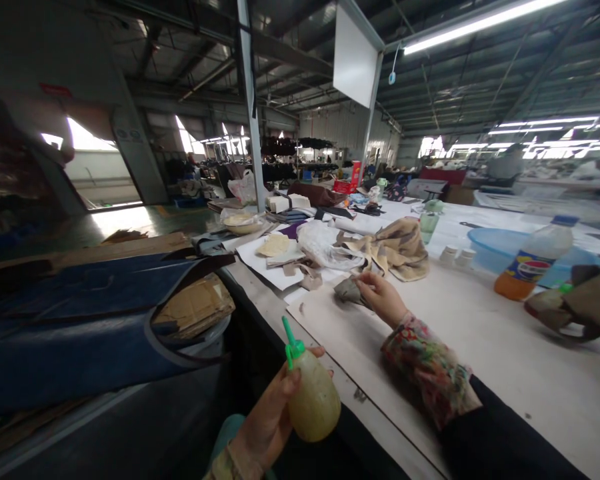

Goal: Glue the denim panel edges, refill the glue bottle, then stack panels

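Note:
My left hand point(275, 407) is wrapped round a squeeze bottle point(314, 400) with a green nozzle cap and yellowish contents, held upright in front of the table edge. Over the tabletop, my right hand point(383, 299) pinches a small grey piece of cloth point(349, 291) at its right end. The cloth lies at or just above the pale table surface point(460, 320); whether it is lifted cannot be made out. Just beyond it are a crumpled tan cloth point(397, 250) and a clear plastic bag point(323, 243).
To the right stand a soda bottle point(535, 260) with orange drink, a blue basin point(500, 243) and small white jars point(455, 257). A brown cloth bundle point(580, 307) lies at the right edge. Blue sheeting point(80, 340) and folded cardboard point(195, 307) sit left of the table.

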`<state>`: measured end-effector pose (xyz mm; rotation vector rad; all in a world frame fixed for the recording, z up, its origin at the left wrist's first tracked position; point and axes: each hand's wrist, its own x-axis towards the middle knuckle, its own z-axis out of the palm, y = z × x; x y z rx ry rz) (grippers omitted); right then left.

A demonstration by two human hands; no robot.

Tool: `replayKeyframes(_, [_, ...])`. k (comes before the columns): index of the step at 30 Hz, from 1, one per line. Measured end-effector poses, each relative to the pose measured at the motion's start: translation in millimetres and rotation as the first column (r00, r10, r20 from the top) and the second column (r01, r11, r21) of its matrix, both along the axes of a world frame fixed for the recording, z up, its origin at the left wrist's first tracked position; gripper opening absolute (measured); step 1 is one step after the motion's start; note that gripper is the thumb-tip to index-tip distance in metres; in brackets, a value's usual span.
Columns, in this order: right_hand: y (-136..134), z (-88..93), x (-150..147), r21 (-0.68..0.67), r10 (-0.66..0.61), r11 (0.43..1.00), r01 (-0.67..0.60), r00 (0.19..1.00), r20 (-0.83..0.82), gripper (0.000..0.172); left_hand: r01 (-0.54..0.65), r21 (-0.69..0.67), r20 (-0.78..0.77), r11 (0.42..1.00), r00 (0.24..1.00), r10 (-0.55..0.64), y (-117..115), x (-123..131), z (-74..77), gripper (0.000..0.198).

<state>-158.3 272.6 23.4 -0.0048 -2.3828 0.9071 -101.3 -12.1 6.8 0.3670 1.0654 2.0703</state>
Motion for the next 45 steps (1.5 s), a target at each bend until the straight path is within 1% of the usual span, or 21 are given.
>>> replayKeyframes(2, [-3,-4.7,0,0.067,0.009,0.998,-0.008,1.000,-0.010,0.030,-0.009,0.000,0.000,1.000,1.000,0.009,1,-1,2.6,0.060])
replayKeyframes(3, [-4,-8.7,-2,0.059,0.020,0.998,-0.019,1.000,-0.009,0.032,-0.004,0.002,-0.001,1.000,1.000,0.004,2,0,3.0,0.059])
replayKeyframes(5, [-4,-15.2,-5,-0.046,0.024,0.999,-0.024,1.000,-0.001,0.024,0.010,0.008,-0.010,1.000,1.000,-0.010,5,2,2.4,0.056])
replayKeyframes(7, [-2,-13.8,-6,-0.174,0.018,0.985,-0.016,1.000,0.009,0.015,0.017,0.009,-0.028,1.000,0.999,-0.017,7,5,1.2,0.055])
replayKeyframes(10, [-2,6.4,0,-0.328,0.062,0.943,-0.052,0.998,0.021,0.029,-0.009,0.018,-0.041,1.000,0.999,0.010,5,4,2.7,0.053])
replayKeyframes(11, [-5,15.9,4,-0.434,0.102,0.897,-0.086,0.995,0.014,0.032,-0.018,0.020,-0.035,1.000,0.999,0.019,4,3,4.6,0.054])
replayKeyframes(12, [-8,25.4,9,-0.551,0.147,0.825,-0.123,0.989,-0.002,0.034,-0.029,0.022,-0.029,0.999,0.999,0.030,3,2,7.0,0.055])
replayKeyframes(14, [-18,41.7,17,-0.742,0.227,0.646,-0.180,0.973,-0.038,0.036,-0.051,0.030,-0.037,0.998,0.998,0.052,0,-1,13.1,0.057])
replayKeyframes(15, [-23,47.6,20,-0.794,0.253,0.579,-0.187,0.967,-0.043,0.035,-0.061,0.037,-0.055,0.997,0.996,0.063,-1,-3,16.6,0.057])
replayKeyframes(16, [-29,51.8,22,-0.814,0.262,0.552,-0.178,0.964,-0.033,0.035,-0.071,0.045,-0.087,0.997,0.993,0.074,-2,-4,20.1,0.056])
replayKeyframes(18, [-38,56.2,25,-0.823,0.254,0.548,-0.146,0.967,-0.003,0.032,-0.078,0.043,-0.179,0.996,0.980,0.084,-3,-6,27.1,0.057])
replayKeyframes(21, [-49,57.5,26,-0.827,0.276,0.546,-0.135,0.961,0.025,0.029,-0.082,-0.028,-0.333,0.996,0.940,0.068,-1,-7,36.9,0.060])
replayKeyframes(23, [-55,58.2,28,-0.846,0.334,0.514,-0.140,0.941,0.047,0.028,-0.082,-0.078,-0.385,0.994,0.922,0.046,4,-8,41.8,0.061])
replayKeyframes(26, [-65,59.9,30,-0.883,0.414,0.451,-0.128,0.907,0.081,0.029,-0.077,-0.100,-0.341,0.992,0.939,0.038,10,-9,45.1,0.061])
replayKeyframes(29, [-70,60.2,32,-0.905,0.444,0.413,-0.105,0.891,0.099,0.030,-0.169,-0.087,-0.245,0.982,0.959,0.143,11,-11,44.1,0.059])
replayKeyframes(32, [-70,57.9,31,-0.931,0.430,0.356,-0.074,0.898,0.093,0.032,-0.275,-0.060,-0.201,0.960,0.945,0.258,5,-14,41.2,0.055])
replayKeyframes(35, [-66,54.2,29,-0.950,0.442,0.290,-0.117,0.896,0.025,0.037,-0.315,-0.058,-0.203,0.947,0.933,0.298,-1,-14,38.6,0.054])
replayKeyframes(37, [-62,51.4,27,-0.939,0.432,0.308,-0.156,0.902,-0.008,0.040,-0.334,-0.059,-0.213,0.941,0.925,0.315,-5,-12,37.4,0.055])
replayKeyframes(40, [-56,48.0,24,-0.882,0.383,0.434,-0.184,0.924,-0.004,0.040,-0.360,-0.087,-0.274,0.929,0.905,0.325,-7,-12,36.4,0.055])
replayKeyframes(42, [-52,47.6,25,-0.831,0.388,0.514,-0.211,0.922,0.006,0.039,-0.389,-0.144,-0.377,0.910,0.872,0.313,-9,-14,36.9,0.056])
replayKeyframes(45, [-46,51.0,28,-0.778,0.432,0.594,-0.205,0.897,0.094,0.041,-0.435,-0.247,-0.555,0.866,0.796,0.242,-11,-18,39.6,0.058])
